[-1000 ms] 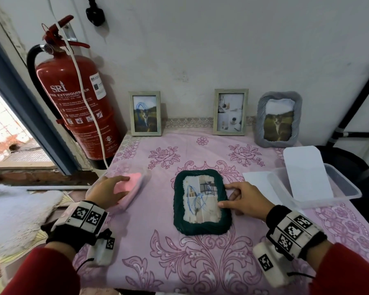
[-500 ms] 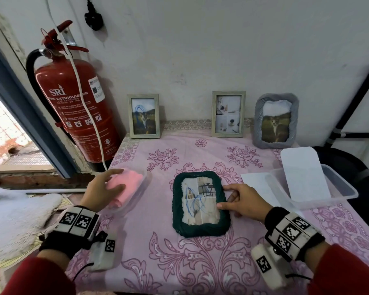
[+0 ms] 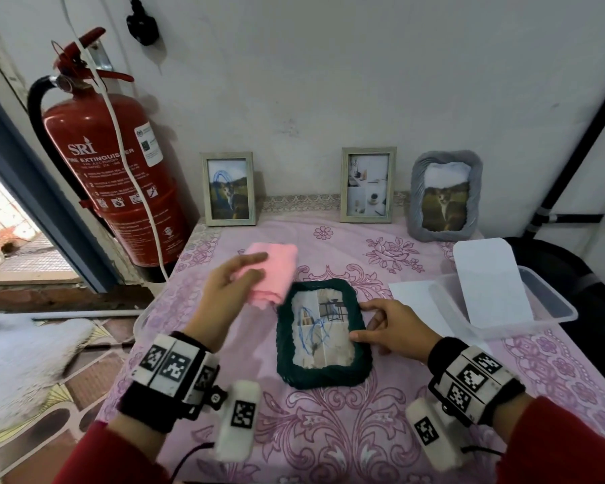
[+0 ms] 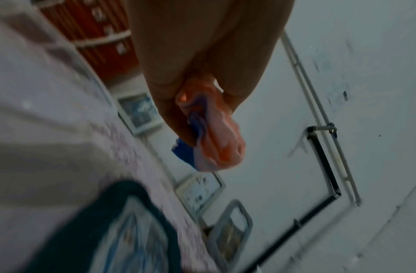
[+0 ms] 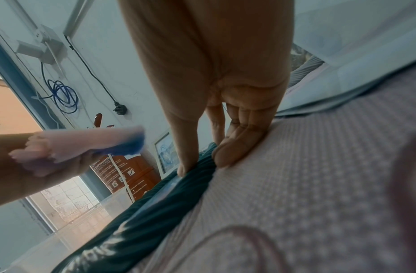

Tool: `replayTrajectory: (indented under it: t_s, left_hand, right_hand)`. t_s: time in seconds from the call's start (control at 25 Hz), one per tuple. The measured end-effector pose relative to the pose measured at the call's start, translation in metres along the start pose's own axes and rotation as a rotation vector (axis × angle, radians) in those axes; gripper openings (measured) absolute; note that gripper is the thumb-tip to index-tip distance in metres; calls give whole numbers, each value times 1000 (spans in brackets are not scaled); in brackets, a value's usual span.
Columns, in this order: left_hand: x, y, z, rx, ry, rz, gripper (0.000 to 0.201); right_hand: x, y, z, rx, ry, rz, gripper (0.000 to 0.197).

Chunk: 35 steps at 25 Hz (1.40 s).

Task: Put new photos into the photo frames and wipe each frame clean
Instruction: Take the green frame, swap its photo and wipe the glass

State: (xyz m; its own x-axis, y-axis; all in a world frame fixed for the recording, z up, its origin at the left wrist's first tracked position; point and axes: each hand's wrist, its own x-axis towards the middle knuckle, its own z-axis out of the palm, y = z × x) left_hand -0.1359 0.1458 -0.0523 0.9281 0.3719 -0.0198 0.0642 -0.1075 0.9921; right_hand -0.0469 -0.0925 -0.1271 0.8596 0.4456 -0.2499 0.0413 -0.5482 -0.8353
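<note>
So my left hand (image 3: 229,291) has the pink cloth (image 3: 275,275) now. A second ago it was just resting on it inside the clear tub off to my left; now the cloth is lifted out, pinched between thumb and fingers, hanging in the air just left of the dark green frame (image 3: 323,335). It's not touching the glass yet.

My right hand (image 3: 393,330) hasn't budged: fingers mostly straight, thumb and fingertips pressed on the frame's right edge to pin it flat on the tablecloth (image 3: 346,431). It isn't gripping anything.

The frame lies face up right between my hands, with blue scribbles on the glass, so I reckon the wipe comes next. Three more frames stand against the wall beyond my fingers, and one has scribbles too.
</note>
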Motion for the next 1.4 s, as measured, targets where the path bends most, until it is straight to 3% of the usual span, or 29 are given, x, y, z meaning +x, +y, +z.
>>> replayTrajectory:
  t_s: [0.16, 0.28, 0.36, 0.48, 0.56, 0.64, 0.76, 0.84, 0.92, 1.04, 1.12, 1.28, 1.4]
  left_hand:
    - [-2, -19, 38, -51, -181, -110, 25]
    - [-1, -39, 49, 160, -323, -198, 27]
    - [0, -50, 49, 360, -382, -168, 31]
    - [-2, -51, 40, 594, -379, -13, 35]
    - [-1, -43, 30, 710, -330, 113, 50]
    - [4, -38, 20, 822, -362, 170, 77]
    - [16, -37, 12, 1038, -583, 44, 119]
    - [25, -43, 12, 1207, -680, 0, 132]
    - [31, -48, 13, 1324, -715, 32, 137]
    - [34, -55, 11, 1381, -726, 93, 138]
    - [33, -56, 10, 1371, -723, 125, 137]
    - [33, -48, 13, 1359, -726, 146, 133]
    - [34, -43, 18, 1433, -713, 155, 137]
  right_hand:
    - [0, 0, 0, 7, 2, 4, 67]
    - [0, 1, 0, 6, 2, -2, 68]
    - [0, 1, 0, 17, 5, 3, 68]
    - [-1, 0, 0, 28, 9, 24, 65]
    - [-3, -7, 1, 18, -5, 68, 63]
    - [-4, -16, 2, -148, 51, 71, 62]
    - [-7, -41, 6, -412, 200, -184, 54]
    - [-4, -55, 17, -575, 66, -299, 54]
    - [3, -57, 33, -757, -113, -266, 69]
    - [14, -48, 49, -823, -154, -253, 81]
    - [22, -46, 47, -770, -140, -307, 71]
    - [32, -52, 44, -688, -171, -580, 21]
    - [24, -50, 46, -660, -236, -654, 16]
